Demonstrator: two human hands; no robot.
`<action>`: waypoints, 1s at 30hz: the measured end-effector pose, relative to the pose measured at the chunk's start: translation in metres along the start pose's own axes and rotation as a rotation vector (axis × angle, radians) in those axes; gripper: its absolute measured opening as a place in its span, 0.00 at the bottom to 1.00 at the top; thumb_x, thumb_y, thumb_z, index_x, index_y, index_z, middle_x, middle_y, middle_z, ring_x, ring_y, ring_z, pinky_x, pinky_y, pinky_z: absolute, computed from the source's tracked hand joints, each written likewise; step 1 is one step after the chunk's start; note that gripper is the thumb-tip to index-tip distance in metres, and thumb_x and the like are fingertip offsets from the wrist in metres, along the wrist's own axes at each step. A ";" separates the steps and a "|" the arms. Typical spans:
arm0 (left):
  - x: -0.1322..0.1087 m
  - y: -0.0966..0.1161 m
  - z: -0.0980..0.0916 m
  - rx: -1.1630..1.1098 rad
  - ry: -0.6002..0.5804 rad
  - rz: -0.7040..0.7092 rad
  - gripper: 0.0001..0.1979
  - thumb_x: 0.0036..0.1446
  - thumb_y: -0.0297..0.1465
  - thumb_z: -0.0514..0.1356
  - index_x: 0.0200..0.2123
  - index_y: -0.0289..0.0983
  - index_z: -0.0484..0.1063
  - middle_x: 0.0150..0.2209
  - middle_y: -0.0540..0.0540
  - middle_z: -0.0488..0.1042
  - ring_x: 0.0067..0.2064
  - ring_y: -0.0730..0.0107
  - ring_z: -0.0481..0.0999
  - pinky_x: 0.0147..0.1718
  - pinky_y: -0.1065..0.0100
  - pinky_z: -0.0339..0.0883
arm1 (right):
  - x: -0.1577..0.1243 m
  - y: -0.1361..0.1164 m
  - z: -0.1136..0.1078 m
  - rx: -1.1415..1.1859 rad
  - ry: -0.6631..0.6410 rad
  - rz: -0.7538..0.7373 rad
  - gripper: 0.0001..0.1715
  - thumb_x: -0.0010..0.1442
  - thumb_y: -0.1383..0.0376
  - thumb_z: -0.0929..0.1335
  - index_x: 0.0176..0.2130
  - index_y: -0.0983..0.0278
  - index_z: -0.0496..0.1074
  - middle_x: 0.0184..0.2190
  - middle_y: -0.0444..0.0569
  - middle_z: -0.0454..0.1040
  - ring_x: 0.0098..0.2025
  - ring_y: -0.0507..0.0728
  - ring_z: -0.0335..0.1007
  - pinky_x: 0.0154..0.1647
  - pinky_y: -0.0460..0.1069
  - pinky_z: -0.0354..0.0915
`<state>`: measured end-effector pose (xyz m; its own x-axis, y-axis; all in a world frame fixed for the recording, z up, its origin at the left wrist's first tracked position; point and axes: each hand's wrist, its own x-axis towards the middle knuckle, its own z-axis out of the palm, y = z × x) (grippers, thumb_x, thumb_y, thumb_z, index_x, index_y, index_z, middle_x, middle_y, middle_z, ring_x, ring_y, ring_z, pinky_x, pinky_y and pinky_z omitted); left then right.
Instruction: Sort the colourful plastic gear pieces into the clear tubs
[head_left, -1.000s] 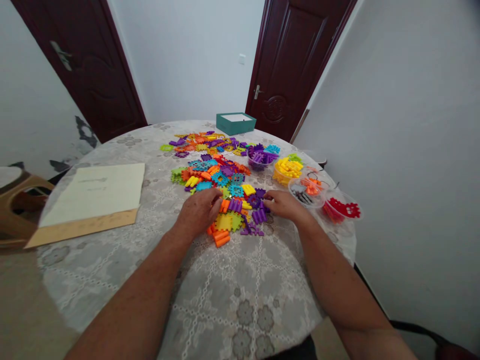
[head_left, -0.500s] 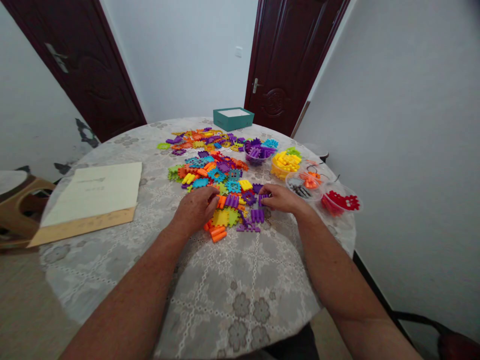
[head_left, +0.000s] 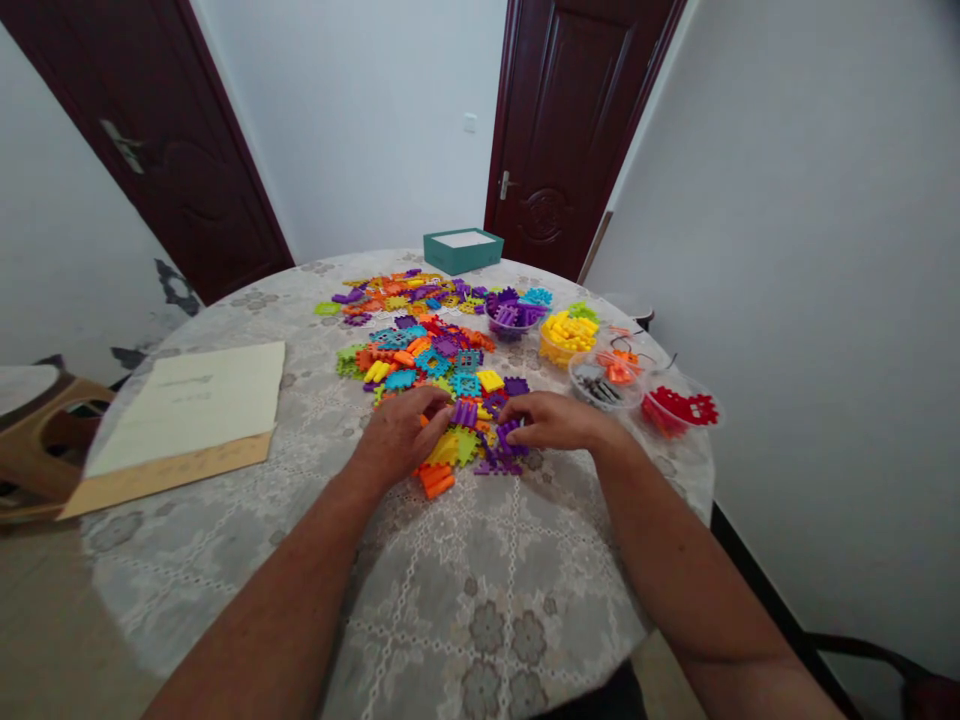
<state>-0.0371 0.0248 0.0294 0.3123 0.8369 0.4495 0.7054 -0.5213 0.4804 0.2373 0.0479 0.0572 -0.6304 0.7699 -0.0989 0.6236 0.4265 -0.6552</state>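
Observation:
My right hand [head_left: 553,420] has its fingers bent down onto a purple ridged plastic building piece [head_left: 510,440] at the right edge of the near pile. Flat purple pieces [head_left: 495,466] lie just below these fingertips. My left hand [head_left: 405,428] rests at the pile's left side, thumb and forefinger a little apart. Beside its fingertips sits another purple ridged piece [head_left: 465,413]. A yellow-green toothed piece [head_left: 466,443] and orange ridged pieces [head_left: 436,482] lie below that hand. What is under its palm is hidden.
Clear tubs hold purple [head_left: 516,316], yellow [head_left: 566,335], grey [head_left: 600,385] and red pieces [head_left: 679,408] on the right. More mixed pieces [head_left: 405,292] spread behind. A teal box [head_left: 463,252] stands at the back, and a paper sheet [head_left: 202,405] lies left.
My right hand has moved left and toward me, onto the lower purple piece. My left thumb and forefinger have parted slightly from their pinch by the orange piece. The view has tilted slightly up.

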 end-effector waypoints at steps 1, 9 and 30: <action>0.000 -0.001 0.001 0.017 0.004 0.005 0.11 0.67 0.37 0.58 0.44 0.39 0.77 0.40 0.45 0.82 0.40 0.62 0.81 0.43 0.61 0.73 | -0.002 0.002 -0.002 -0.018 0.008 -0.002 0.13 0.59 0.64 0.73 0.46 0.60 0.79 0.37 0.44 0.79 0.36 0.54 0.71 0.37 0.47 0.63; -0.003 -0.013 0.011 0.128 0.120 -0.034 0.11 0.68 0.35 0.54 0.47 0.39 0.75 0.47 0.42 0.81 0.48 0.59 0.80 0.50 0.60 0.71 | 0.011 0.015 -0.029 0.079 0.518 0.120 0.12 0.61 0.60 0.71 0.44 0.62 0.75 0.35 0.48 0.79 0.33 0.54 0.72 0.33 0.47 0.66; -0.009 -0.098 -0.011 0.068 0.498 -0.747 0.18 0.65 0.38 0.53 0.51 0.37 0.75 0.52 0.38 0.79 0.53 0.52 0.77 0.56 0.51 0.69 | 0.183 0.137 -0.173 -0.553 0.679 0.500 0.12 0.58 0.66 0.72 0.42 0.65 0.83 0.42 0.56 0.83 0.46 0.60 0.77 0.47 0.49 0.68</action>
<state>-0.1161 0.0665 -0.0136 -0.5439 0.7758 0.3198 0.6547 0.1538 0.7401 0.2871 0.3296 0.0793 0.0510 0.9548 0.2930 0.9799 0.0087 -0.1991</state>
